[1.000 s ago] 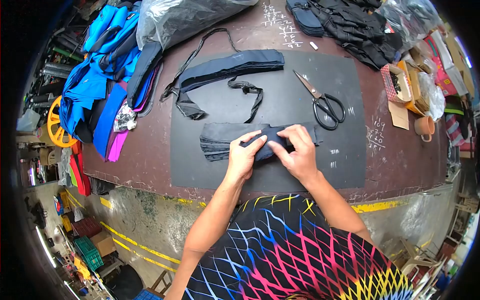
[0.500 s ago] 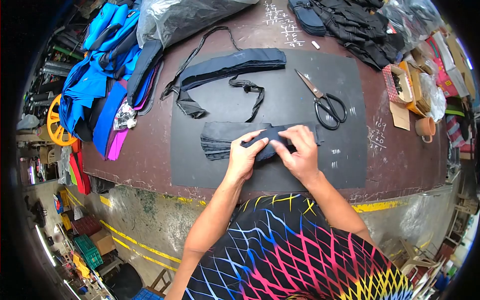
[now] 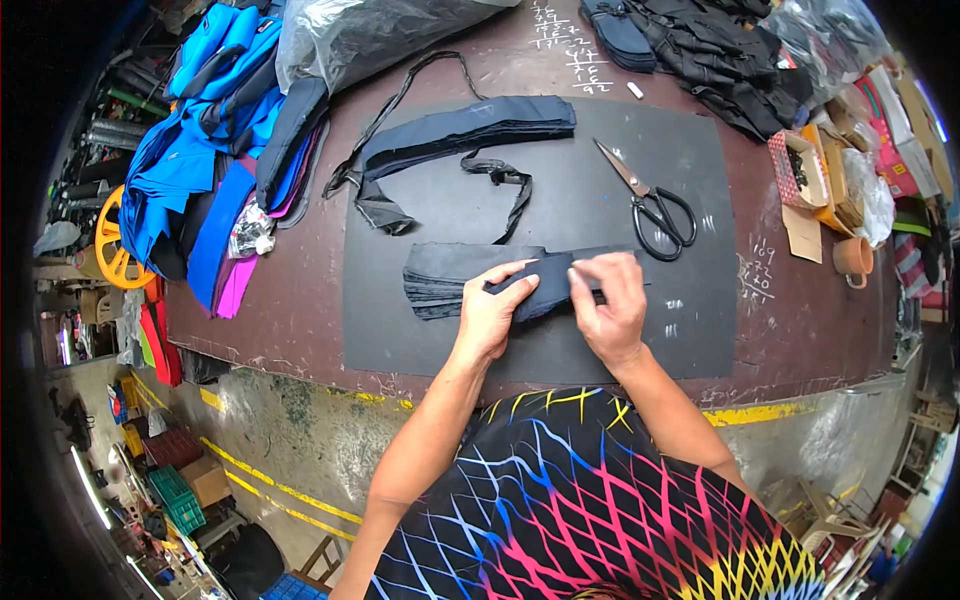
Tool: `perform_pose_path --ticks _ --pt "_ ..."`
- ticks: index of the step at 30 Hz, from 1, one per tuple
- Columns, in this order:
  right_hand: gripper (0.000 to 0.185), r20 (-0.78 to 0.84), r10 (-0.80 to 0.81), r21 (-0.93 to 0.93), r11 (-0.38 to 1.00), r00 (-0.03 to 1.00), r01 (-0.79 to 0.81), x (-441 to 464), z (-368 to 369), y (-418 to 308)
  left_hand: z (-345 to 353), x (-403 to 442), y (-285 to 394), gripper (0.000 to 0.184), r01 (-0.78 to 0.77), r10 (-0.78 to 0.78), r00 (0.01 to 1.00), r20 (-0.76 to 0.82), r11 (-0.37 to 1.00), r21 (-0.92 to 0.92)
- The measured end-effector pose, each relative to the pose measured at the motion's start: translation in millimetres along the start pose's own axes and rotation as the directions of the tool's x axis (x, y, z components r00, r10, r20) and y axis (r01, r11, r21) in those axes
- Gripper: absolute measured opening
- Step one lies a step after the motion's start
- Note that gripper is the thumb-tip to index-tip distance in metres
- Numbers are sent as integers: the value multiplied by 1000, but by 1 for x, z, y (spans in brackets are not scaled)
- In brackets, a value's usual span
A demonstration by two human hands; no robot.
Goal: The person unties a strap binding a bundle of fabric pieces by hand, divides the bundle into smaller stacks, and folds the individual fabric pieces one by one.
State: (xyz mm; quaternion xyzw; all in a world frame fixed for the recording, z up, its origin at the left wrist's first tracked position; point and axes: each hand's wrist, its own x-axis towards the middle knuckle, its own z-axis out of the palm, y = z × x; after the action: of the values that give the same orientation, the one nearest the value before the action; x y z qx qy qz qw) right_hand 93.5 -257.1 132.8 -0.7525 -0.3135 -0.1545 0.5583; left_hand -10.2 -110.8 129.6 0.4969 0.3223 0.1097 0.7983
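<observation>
My left hand grips a small stack of dark navy fabric pieces, its thumb lying on top. At the right edge of that stack is my right hand, fingers curled and thumb and forefinger drawn together on the cloth edge; how many layers they pinch is hidden. Beneath and beside both hands lies a fanned pile of dark fabric strips on a black cutting mat. Farther back are a long navy fabric stack and a twisted black cloth strip. Black-handled scissors rest to the right.
Blue garments and coloured fabric pieces cover the table's left side. A grey plastic bag and black cloth pile stand at the back. Chalk, a patterned box and an orange mug are rightward.
My right hand has shifted slightly right along the stack, its thumb and forefinger coming closer together. More of the fabric's top surface shows. The left hand keeps its hold.
</observation>
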Motion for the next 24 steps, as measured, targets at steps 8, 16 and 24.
perform_pose_path --ticks 8,16,24 --pt "17 288 -36 29 999 957 29 -11 5 12 -3 -2 -2 29 -13 13 1000 0 1000 -4" --pt "16 15 -47 -17 999 999 47 1 1 1 0 -1 -2 29 -28 27 999 34 1000 8" --pt "12 299 -38 12 999 953 36 -9 5 11 -1 2 -2 30 -12 12 1000 25 1000 -8"
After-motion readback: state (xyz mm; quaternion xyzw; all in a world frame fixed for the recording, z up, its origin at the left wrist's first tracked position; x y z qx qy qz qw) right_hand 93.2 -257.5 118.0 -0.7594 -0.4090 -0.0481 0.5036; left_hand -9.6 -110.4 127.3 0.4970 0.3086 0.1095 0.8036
